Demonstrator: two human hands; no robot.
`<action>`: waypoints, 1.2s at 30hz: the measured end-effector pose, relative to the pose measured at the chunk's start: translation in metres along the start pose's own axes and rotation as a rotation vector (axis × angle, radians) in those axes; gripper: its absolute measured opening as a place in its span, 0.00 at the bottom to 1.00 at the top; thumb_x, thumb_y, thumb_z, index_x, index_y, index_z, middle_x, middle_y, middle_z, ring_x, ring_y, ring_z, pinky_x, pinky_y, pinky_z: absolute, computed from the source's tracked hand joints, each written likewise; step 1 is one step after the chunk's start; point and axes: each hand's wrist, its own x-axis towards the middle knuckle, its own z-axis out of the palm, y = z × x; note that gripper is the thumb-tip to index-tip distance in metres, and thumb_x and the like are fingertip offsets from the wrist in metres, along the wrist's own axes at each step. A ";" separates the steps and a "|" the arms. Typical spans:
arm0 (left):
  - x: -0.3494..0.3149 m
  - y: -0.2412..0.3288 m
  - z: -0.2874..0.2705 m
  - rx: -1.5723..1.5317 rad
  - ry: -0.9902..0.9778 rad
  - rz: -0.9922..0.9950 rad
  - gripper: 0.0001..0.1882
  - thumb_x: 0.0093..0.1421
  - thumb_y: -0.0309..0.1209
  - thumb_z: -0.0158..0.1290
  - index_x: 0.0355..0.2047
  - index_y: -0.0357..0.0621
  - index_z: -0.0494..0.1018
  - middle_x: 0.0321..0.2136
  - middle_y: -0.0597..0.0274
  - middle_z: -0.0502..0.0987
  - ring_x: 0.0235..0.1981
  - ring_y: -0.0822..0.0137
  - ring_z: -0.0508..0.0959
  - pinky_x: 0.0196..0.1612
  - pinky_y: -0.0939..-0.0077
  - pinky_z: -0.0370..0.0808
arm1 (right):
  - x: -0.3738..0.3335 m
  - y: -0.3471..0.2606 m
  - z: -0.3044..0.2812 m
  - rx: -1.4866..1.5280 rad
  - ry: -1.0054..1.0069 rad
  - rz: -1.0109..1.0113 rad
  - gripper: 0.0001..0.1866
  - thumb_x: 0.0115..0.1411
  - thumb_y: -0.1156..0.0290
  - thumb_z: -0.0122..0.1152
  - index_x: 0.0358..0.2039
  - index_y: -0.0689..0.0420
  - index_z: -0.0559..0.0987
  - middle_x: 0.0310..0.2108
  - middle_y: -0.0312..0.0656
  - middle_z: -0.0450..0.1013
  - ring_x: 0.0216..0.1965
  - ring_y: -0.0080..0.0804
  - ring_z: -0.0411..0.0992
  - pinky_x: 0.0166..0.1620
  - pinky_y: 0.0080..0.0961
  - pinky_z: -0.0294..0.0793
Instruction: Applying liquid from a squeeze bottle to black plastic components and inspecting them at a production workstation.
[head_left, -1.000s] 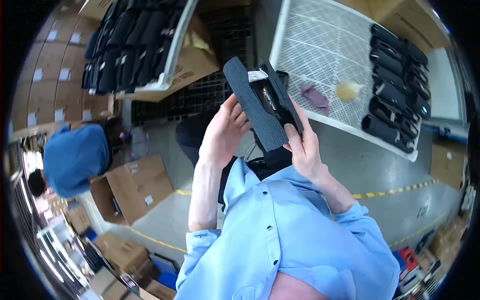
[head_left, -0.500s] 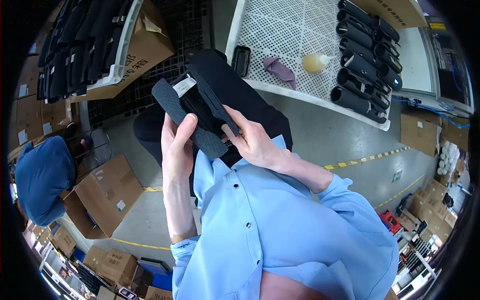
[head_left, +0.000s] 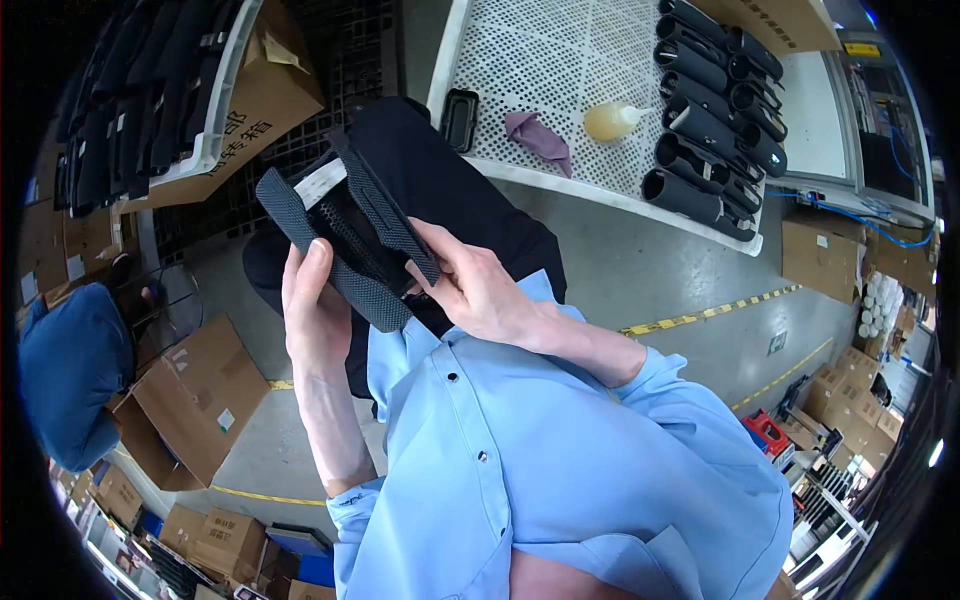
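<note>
Over my lap I hold a dark mesh-covered tubular shell (head_left: 372,297), tilted, with a long opening along its length facing up. Its inside is black, and a whitish strip (head_left: 321,184) shows at the far end. My left hand (head_left: 318,300) grips the left side, thumb on the mesh and the other fingers mostly hidden beneath. My right hand (head_left: 478,285) is closed on the right edge near the close end, with fingertips reaching into the opening. A small black tray-like part (head_left: 460,121) lies on the white perforated table ahead.
On the white perforated table (head_left: 540,60) are a purple cloth (head_left: 538,142), a bottle of yellowish liquid (head_left: 610,121) and rows of dark shells (head_left: 690,198). More shells (head_left: 140,110) fill a rack at the far left. A person in blue (head_left: 70,375) bends near an open carton (head_left: 200,395).
The shell and both my hands have shifted a little to the left. The shell is turned slightly, and its opening looks wider. The whole view has also drifted slightly.
</note>
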 end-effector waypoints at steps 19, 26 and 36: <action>0.000 0.042 -0.032 0.265 0.011 0.277 0.42 0.52 0.37 0.69 0.64 0.40 0.64 0.50 0.50 0.74 0.50 0.55 0.75 0.57 0.57 0.70 | 0.014 -0.020 -0.009 0.026 0.051 0.069 0.22 0.65 0.81 0.58 0.61 0.62 0.74 0.31 0.35 0.76 0.22 0.13 0.59 0.24 0.11 0.56; 0.000 0.041 -0.021 0.560 0.043 0.457 0.44 0.49 0.37 0.73 0.63 0.40 0.64 0.50 0.50 0.74 0.50 0.54 0.76 0.56 0.55 0.73 | 0.010 -0.018 -0.012 0.037 0.080 0.112 0.20 0.65 0.80 0.58 0.58 0.62 0.76 0.32 0.35 0.76 0.23 0.13 0.60 0.24 0.11 0.57; 0.007 0.036 -0.022 0.233 0.078 0.192 0.41 0.52 0.42 0.72 0.60 0.38 0.65 0.49 0.49 0.73 0.49 0.54 0.75 0.56 0.57 0.71 | 0.014 -0.019 -0.009 -0.064 0.145 -0.195 0.22 0.62 0.80 0.64 0.57 0.61 0.78 0.41 0.39 0.75 0.26 0.18 0.65 0.28 0.14 0.66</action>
